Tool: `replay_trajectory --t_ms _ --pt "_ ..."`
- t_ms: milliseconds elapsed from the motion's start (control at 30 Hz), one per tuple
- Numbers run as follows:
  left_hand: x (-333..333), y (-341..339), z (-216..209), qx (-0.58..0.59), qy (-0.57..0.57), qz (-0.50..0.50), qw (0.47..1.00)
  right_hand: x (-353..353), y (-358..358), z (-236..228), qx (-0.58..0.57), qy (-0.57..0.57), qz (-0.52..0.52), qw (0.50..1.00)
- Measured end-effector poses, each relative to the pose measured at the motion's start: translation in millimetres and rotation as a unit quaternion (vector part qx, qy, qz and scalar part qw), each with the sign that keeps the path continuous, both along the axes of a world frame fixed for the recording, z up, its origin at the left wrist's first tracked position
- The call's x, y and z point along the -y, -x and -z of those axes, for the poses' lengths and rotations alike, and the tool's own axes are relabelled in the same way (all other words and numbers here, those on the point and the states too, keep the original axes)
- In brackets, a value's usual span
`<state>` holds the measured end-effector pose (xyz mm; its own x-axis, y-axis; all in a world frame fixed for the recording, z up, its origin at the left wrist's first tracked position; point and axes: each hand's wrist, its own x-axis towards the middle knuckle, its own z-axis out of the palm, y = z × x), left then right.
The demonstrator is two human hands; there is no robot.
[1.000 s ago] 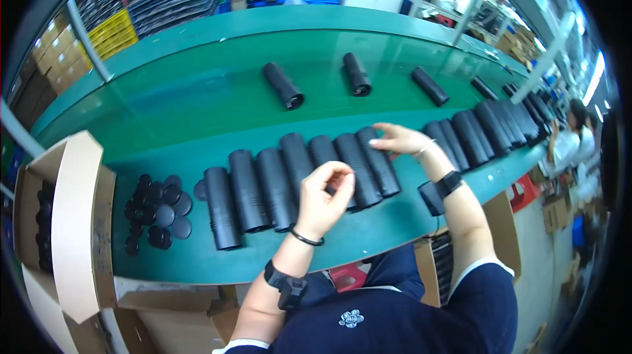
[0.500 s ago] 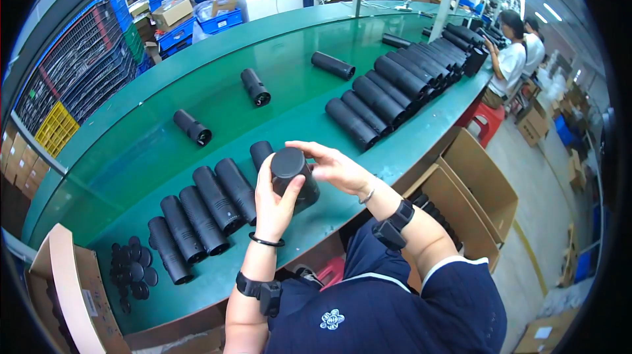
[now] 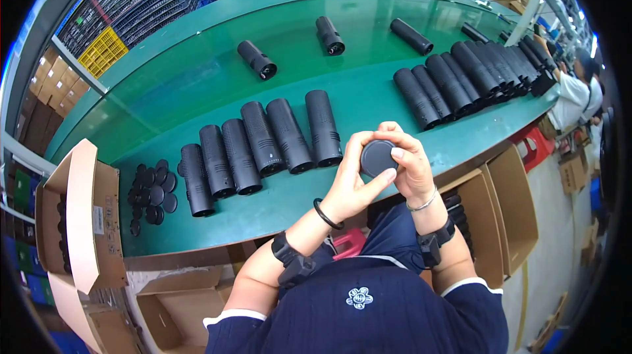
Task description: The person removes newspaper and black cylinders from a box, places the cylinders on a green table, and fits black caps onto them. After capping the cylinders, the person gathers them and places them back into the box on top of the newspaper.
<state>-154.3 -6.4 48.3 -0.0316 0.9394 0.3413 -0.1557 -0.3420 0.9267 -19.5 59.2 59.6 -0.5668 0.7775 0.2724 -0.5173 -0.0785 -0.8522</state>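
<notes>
Plainly round black cap (image 3: 378, 159), flat-faced, dull-surfaced, gripped by fingers (image 3: 403, 140).

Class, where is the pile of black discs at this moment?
In the head view, the pile of black discs lies at left on the green table, between the cardboard box and the row of black cylinders.

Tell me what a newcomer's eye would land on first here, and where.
Probably the left hand and right hand, a little right of the picture's middle, holding a black round-faced piece. Next, the row of six black tubes lying side by side on the green table, left of the hands. Then the cluster of black discs toward the table's left end, and the bright yellow crate at upper left, beyond the table.
</notes>
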Motion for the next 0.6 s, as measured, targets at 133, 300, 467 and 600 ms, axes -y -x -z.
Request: replay_trajectory --t_ms 133,300,467,600 --pt "8 1 -4 -0.022 -0.034 -0.047 0.998 0 -8 -1 0.067 -0.048 -0.042 0.996" --pt "-5 39 -20 0.271 0.006 0.047 0.961 -19 -9 -1 0.279 -0.371 -0.018 0.885" --pt "0 94 -20 0.268 -0.028 -0.173 0.947 -29 47 -28 0.262 -0.333 -0.068 0.903" --pt "0 146 -9 0.161 -0.112 -0.455 0.868 -72 102 -73 0.406 -0.254 -0.068 0.875"
